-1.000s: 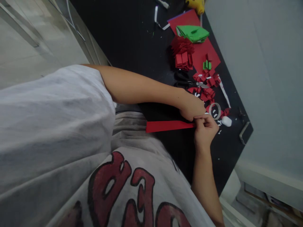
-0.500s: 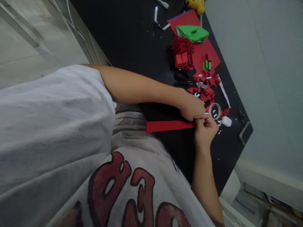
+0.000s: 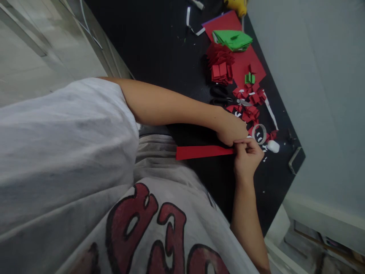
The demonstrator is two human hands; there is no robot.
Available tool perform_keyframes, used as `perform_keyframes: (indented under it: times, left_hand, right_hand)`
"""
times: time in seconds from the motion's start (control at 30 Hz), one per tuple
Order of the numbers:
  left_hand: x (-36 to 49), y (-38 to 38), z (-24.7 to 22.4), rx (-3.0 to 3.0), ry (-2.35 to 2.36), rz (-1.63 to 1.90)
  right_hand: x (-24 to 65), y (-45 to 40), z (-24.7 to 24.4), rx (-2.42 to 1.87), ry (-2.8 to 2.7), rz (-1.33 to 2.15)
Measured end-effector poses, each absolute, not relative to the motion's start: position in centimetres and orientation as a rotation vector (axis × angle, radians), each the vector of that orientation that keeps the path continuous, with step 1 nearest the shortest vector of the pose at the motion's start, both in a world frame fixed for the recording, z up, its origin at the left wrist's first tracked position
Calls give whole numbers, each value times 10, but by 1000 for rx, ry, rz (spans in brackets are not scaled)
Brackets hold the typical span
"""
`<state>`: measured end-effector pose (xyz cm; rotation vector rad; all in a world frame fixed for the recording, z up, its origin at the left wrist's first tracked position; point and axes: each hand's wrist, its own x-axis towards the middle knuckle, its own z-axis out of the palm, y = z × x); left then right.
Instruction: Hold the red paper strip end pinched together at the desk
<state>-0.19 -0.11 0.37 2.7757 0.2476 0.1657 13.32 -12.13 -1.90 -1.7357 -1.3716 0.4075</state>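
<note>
A long folded red paper strip (image 3: 203, 152) stretches from my lap over the black table's near edge, and its far end goes in between my hands. My right hand (image 3: 248, 156) pinches that end with thumb and fingertips. Pressed up against it is my left hand (image 3: 232, 128), back of the hand upward and fingers curled down at the same end of the strip. Most of the left fingers are hidden under the hand. Just beyond the hands lie a roll of clear tape (image 3: 265, 134) and a small white case (image 3: 273, 146).
Black-handled scissors (image 3: 222, 99) lie beside my left wrist among folded red paper pieces (image 3: 251, 114). Farther left are a stack of folded red paper (image 3: 221, 70), a green folded paper (image 3: 234, 40) and red sheets (image 3: 253, 62). A phone (image 3: 296, 160) rests near the table's far edge.
</note>
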Motion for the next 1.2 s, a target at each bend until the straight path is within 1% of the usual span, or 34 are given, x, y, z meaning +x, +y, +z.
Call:
perform_keyframes:
  times: [0.7, 1.2]
  left_hand:
    - [-2, -1, 4, 2700, 284, 192]
    - [-4, -2, 6, 2802, 244, 108]
  right_hand:
    - [133, -121, -18, -1739, -1377, 417]
    - [135, -122, -20, -1754, -1374, 422]
